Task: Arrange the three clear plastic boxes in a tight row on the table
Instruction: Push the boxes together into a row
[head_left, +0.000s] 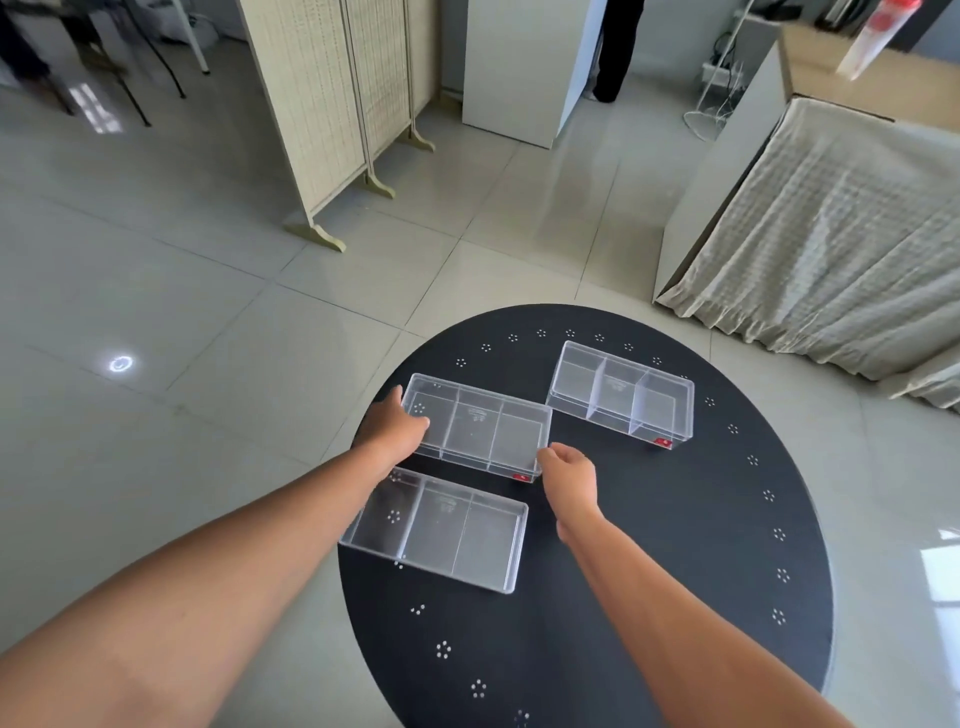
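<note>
Your left hand (392, 431) grips the left short end of the middle clear box (478, 434), fingers wrapped over its rim. Your right hand (569, 475) is loosely curled at that box's near right corner, by the small red label (521, 476); whether it is gripping or only touching cannot be confirmed.

The near clear box (441, 530) lies just beside the middle one, a narrow gap between them and its long side roughly parallel. The far clear box (621, 395) sits well apart, toward the right rear of the round black table (649, 597).

Judgement: these three-compartment boxes look light, rigid and slick-walled, likely to slide easily on the tabletop and to skew if pushed from one end only. Hold at both short ends and keep pressure even.

The left ends of the near and middle boxes sit close to the table edge; do not shift them further left. Open room lies to the right and toward you.
</note>
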